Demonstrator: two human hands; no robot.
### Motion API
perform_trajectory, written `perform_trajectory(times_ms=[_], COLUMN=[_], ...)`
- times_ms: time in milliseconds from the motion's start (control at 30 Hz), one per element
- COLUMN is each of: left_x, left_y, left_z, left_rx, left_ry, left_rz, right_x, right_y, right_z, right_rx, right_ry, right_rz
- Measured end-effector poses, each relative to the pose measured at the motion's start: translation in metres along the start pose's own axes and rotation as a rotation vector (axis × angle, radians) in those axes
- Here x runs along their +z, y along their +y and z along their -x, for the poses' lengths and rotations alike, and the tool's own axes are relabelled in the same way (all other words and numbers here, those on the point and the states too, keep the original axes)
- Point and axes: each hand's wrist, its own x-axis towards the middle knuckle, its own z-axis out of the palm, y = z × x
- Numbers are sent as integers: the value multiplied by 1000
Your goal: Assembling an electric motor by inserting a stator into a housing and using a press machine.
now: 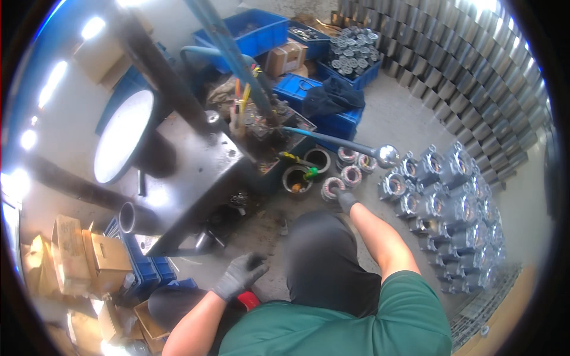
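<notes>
My right hand (pixel 346 200), in a dark grey glove, reaches forward to the floor. Its fingers are on the rim of the nearest motor stator (pixel 331 188), a metal ring with reddish windings inside. More of these stators (pixel 351 175) stand just beyond it. My left hand (pixel 242 276), gloved in grey, hovers above my left leg, fingers loosely bent and apart, holding nothing. A press-like machine with a thick steel table (pixel 196 178) stands ahead of it. On that table are a round metal plate (pixel 124 137) and a short pipe (pixel 138 218).
Stacked silver motor housings (pixel 436 204) fill the right side, before a wall of piled metal cylinders (pixel 451 65). A long bar with a ball end (pixel 388 155) juts out above the stators. Two round pots (pixel 297 179) sit beside the machine. Blue crates (pixel 255 35) and cardboard boxes (pixel 110 261) surround it.
</notes>
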Motion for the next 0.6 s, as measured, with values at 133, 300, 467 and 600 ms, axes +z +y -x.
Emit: perform_trajectory(times_ms=[133, 300, 467, 600], left_x=[6, 7, -8, -16], left_y=[3, 13, 31, 51], left_z=[-9, -19, -35, -61], left_rx=[103, 211, 395, 649], left_ry=[7, 116, 306, 468], left_rz=[-28, 10, 250, 739], right_x=[-18, -70, 2, 87], right_y=[42, 27, -136, -211], right_z=[-48, -35, 112, 224], right_rx=[-162, -338, -61, -112], right_ry=[125, -13, -544, -686], right_rz=[-51, 508, -5, -25])
